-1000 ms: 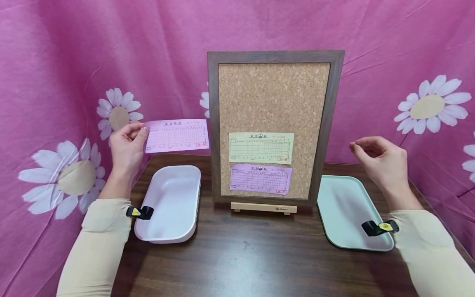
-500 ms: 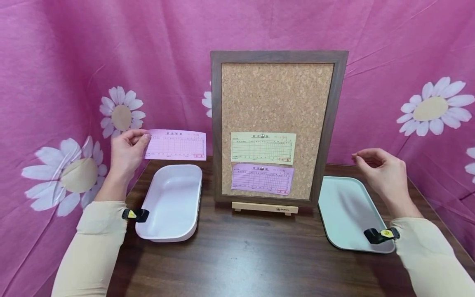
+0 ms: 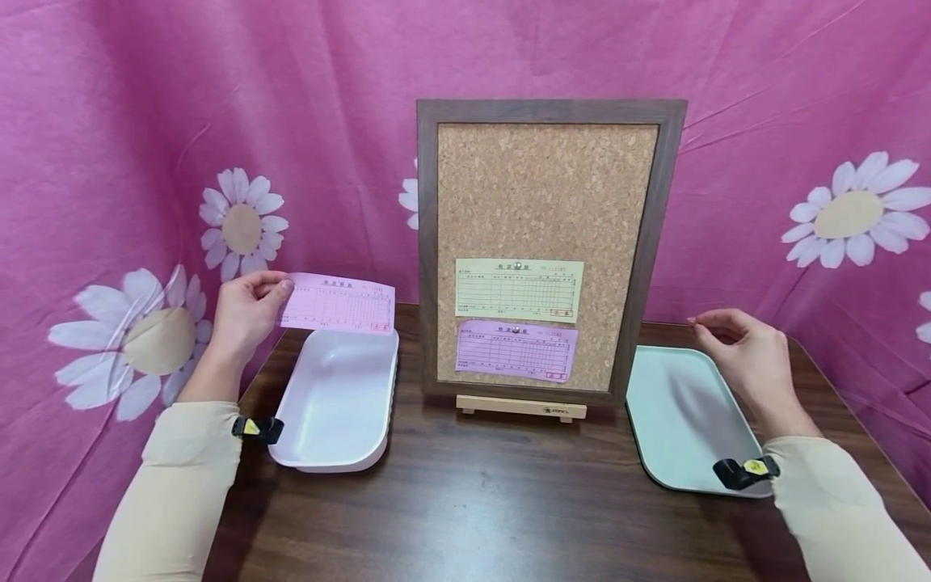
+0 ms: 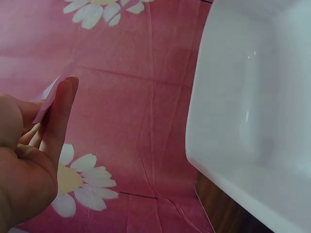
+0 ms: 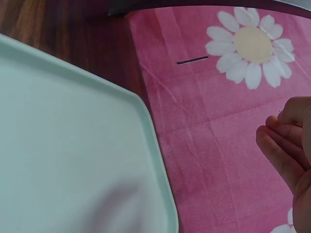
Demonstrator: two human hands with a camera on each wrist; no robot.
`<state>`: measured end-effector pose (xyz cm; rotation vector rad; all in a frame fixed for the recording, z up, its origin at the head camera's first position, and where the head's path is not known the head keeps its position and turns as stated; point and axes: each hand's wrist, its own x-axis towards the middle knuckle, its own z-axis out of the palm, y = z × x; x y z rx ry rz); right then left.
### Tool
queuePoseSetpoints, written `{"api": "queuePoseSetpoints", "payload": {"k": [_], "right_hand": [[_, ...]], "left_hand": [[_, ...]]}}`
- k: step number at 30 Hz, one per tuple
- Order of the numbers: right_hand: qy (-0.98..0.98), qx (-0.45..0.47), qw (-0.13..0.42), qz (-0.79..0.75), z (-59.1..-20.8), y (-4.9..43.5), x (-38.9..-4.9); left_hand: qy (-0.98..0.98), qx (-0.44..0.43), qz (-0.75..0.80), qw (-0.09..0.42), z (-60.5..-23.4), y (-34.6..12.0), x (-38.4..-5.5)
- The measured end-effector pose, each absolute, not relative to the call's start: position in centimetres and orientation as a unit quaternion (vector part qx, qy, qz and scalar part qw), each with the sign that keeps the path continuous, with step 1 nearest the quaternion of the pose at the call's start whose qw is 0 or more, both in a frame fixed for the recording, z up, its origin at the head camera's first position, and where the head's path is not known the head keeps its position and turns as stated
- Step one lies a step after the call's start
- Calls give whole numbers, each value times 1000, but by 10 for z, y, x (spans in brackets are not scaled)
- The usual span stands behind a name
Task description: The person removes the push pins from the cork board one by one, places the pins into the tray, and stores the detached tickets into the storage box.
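Observation:
My left hand (image 3: 247,311) pinches a pink receipt slip (image 3: 338,303) by its left end, above the far rim of a white basin (image 3: 330,404). In the left wrist view the slip (image 4: 46,108) shows edge-on between thumb and fingers. Over a pale green tray (image 3: 684,420), my right hand (image 3: 752,352) holds thumb and fingertips together. A tiny thin point, like a pin (image 5: 280,112), shows at those fingertips; most of it is hidden. On the framed corkboard (image 3: 545,190), a yellow slip (image 3: 520,291) and a purple slip (image 3: 515,352) each hang from a silver pushpin.
The corkboard stands upright on a small wooden easel (image 3: 520,406) between basin and tray, on a dark wooden table (image 3: 465,501). A pink flowered cloth (image 3: 334,97) hangs behind and at both sides. Bare surfaces show inside the basin and tray.
Both hands have lowered, the left bringing the pink slip down to the basin's far rim. The right hand has sunk closer to the tray. The view has shifted slightly; the board's slips stay in place.

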<state>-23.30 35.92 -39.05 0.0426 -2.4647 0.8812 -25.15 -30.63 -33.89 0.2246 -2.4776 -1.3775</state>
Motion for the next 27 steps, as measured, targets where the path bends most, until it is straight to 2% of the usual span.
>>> {"api": "queuePoseSetpoints", "payload": {"k": [5, 27], "right_hand": [[-910, 13, 256, 326, -397, 359, -234], [-933, 35, 228, 276, -433, 364, -236]], "left_hand": [[-867, 75, -469, 151, -345, -312, -251], [-888, 35, -448, 96, -366, -322, -242]]}}
